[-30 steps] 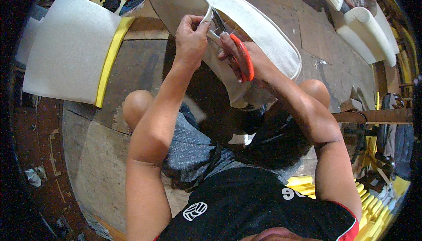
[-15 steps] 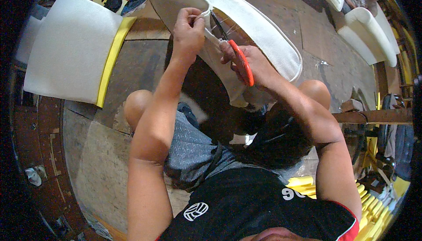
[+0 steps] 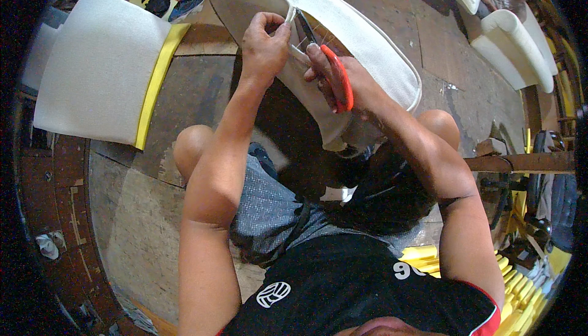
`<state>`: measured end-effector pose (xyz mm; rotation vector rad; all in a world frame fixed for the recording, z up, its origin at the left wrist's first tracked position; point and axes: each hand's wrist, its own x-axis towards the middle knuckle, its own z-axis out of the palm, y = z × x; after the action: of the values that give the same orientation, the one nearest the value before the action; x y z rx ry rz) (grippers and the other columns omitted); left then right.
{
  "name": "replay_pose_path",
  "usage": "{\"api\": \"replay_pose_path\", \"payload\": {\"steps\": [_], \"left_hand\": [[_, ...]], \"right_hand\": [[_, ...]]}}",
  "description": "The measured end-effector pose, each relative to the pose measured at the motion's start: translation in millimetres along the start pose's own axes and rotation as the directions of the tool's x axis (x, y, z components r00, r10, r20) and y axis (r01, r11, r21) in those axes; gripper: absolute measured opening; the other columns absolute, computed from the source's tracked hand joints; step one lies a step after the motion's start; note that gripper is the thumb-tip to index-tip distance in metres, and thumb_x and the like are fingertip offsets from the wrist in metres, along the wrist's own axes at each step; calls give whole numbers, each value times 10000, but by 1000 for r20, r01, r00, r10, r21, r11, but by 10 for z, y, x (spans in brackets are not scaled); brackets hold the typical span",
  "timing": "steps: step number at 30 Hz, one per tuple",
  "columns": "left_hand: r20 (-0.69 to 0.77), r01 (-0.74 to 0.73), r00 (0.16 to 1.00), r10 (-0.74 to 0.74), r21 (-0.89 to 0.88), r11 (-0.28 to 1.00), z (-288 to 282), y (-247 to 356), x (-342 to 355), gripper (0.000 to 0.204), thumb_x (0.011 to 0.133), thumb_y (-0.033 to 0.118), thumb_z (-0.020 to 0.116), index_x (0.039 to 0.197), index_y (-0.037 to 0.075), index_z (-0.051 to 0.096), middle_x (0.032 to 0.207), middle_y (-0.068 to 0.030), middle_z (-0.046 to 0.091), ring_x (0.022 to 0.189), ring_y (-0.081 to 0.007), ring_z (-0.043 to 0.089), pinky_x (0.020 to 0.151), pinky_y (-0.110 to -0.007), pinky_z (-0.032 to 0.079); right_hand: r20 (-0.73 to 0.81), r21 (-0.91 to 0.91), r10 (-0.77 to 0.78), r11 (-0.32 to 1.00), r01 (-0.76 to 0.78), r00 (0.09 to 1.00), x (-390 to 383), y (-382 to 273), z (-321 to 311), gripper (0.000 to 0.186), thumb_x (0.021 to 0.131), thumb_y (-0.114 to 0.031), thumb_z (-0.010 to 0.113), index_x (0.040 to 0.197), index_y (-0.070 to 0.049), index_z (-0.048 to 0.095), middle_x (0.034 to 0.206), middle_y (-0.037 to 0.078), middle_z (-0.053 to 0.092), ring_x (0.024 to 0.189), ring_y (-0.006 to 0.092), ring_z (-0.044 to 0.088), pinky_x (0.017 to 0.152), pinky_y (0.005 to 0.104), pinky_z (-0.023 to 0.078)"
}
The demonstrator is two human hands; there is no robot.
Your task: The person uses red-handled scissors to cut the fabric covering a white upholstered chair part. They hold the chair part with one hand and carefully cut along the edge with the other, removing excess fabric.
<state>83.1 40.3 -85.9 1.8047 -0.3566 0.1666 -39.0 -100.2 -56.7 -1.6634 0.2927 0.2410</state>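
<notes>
Orange-handled scissors (image 3: 344,82) shifted slightly up; right hand (image 3: 360,80) wrapped round them, left hand (image 3: 263,46) pinching white fabric edge (image 3: 291,16); blade (image 3: 304,26) slip could nick fingertips (image 3: 283,29).

My right hand (image 3: 359,79) covers part of the red-handled scissors (image 3: 346,88), and I cannot tell how wide their blades stand. My left hand (image 3: 265,43) hides the bit of edge it pinches on the white upholstered piece (image 3: 381,51), which runs out of view ahead of my hands. Well beyond my right hand, the face of another person (image 3: 497,0) is blurred.
</notes>
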Motion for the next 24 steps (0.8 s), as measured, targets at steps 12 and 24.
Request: {"api": "replay_pose_path", "payload": {"steps": [12, 24], "left_hand": [[17, -28, 999, 29, -68, 997, -14, 1, -45, 204, 865, 156, 652, 985, -6, 621, 904, -105, 669, 807, -184, 635, 741, -328, 516], [-123, -189, 972, 199, 87, 978, -46, -8, -30, 122, 857, 64, 578, 966, 15, 605, 870, -152, 640, 812, -270, 642, 760, -381, 510]], "right_hand": [[54, -21, 3, 1000, -2, 999, 71, -87, 42, 684, 883, -694, 531, 853, -20, 647, 513, -12, 449, 383, 103, 447, 362, 256, 359], [-57, -590, -660, 627, 508, 749, -53, -139, -394, 459, 825, -468, 756, 897, -29, 642, 642, 36, 548, 577, 150, 550, 558, 285, 455]]}}
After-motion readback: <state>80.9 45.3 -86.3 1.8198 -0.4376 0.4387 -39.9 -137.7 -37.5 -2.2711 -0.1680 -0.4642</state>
